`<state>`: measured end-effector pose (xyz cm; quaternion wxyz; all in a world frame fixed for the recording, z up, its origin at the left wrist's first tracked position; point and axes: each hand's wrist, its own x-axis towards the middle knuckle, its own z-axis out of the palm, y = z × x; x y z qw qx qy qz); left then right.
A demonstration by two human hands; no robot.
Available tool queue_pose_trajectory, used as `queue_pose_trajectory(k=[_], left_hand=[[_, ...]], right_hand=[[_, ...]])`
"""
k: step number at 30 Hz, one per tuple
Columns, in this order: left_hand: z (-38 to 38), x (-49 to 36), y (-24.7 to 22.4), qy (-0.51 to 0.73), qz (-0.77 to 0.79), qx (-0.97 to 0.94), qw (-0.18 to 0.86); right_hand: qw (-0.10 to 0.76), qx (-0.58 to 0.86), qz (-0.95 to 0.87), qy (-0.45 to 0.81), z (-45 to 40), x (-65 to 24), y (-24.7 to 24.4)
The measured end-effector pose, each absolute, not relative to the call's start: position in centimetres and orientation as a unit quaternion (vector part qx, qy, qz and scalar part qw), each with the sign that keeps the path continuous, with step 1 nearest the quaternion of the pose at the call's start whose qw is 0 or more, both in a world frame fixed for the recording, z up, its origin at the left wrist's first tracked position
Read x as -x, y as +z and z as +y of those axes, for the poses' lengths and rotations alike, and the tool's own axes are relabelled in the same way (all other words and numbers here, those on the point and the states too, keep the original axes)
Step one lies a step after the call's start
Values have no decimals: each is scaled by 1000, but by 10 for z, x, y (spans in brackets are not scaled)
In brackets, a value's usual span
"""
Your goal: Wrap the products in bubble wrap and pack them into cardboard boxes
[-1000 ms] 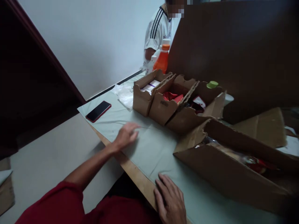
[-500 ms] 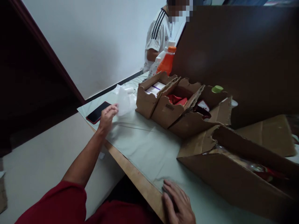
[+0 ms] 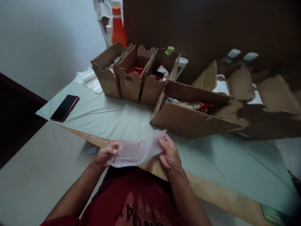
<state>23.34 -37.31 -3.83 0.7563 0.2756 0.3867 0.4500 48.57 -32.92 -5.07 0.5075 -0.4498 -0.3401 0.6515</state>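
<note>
A clear bubble-wrap sheet (image 3: 134,153) is stretched between my two hands, above the table's front edge and close to my body. My left hand (image 3: 106,153) pinches its left end. The right end is gripped by my right hand (image 3: 169,152), thumb on top. Nearest beyond the sheet is an open cardboard box (image 3: 188,121) with red and clear packets inside. More bubble wrap (image 3: 90,80) lies at the back left of the table, beside the row of upright cardboard boxes.
A dark phone (image 3: 65,108) with a red edge lies on the cloth-covered table (image 3: 103,121) at the left. Upright boxes (image 3: 129,86) stand behind, with an orange bottle (image 3: 118,29) and part of a person (image 3: 103,9) beyond. Further boxes (image 3: 268,119) are at the right.
The view has turned to the right. My left hand has come back from beside the phone with the bubble wrap, and my right hand has lifted off the table edge and taken its other end.
</note>
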Motion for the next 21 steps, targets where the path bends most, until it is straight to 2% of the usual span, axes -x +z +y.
queue_pose_trajectory(k=[2, 7, 9, 11, 16, 21], left_hand=[[-365, -245, -32, 430, 408, -287, 752], [-338, -275, -28, 437, 500, -339, 666], [-330, -286, -32, 430, 520, -354, 648], [-324, -295, -37, 418, 541, -372, 628], [-316, -302, -42, 387, 576, -413, 590], [-312, -298, -38, 349, 586, -461, 569]], right_hand=[[553, 483, -345, 584, -337, -507, -57], [649, 519, -380, 406, -358, -561, -65], [660, 522, -424, 335, -367, -576, -66], [631, 544, -463, 302, -376, -590, -68], [491, 616, -539, 300, -408, -624, -67], [364, 589, -657, 297, -426, -635, -41]])
